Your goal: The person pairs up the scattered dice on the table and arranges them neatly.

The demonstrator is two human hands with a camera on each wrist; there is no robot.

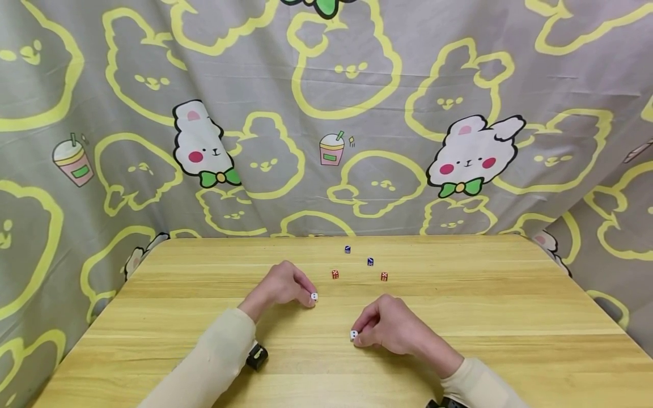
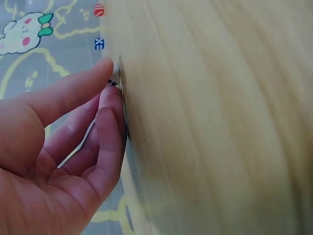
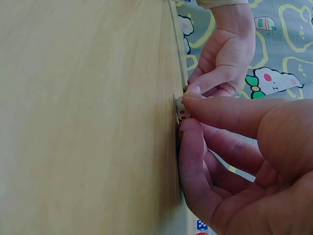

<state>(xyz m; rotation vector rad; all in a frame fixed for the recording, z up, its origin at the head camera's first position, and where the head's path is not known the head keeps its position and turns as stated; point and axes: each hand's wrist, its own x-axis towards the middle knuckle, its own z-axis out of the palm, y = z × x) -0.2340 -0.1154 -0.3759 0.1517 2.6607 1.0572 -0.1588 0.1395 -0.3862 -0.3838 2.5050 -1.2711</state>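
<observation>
My left hand [image 1: 287, 285] pinches a white die [image 1: 314, 296] between thumb and fingertips, low over the wooden table [image 1: 484, 317]. Closer to me and to the right, my right hand [image 1: 390, 326] pinches another white die [image 1: 354, 335] at the tabletop. In the left wrist view, dark pips show on the left die [image 2: 115, 77], partly covered by the fingers. Red pips face the right wrist camera on the right die [image 3: 183, 110]. Beyond the hands lie two red dice, one on the left [image 1: 335, 274] and one on the right [image 1: 384, 276].
Farther back are two blue dice, one near the far edge [image 1: 347, 249] and one a little nearer [image 1: 370, 262]. A grey curtain [image 1: 316, 192] with yellow cartoon outlines hangs behind the table and along both sides.
</observation>
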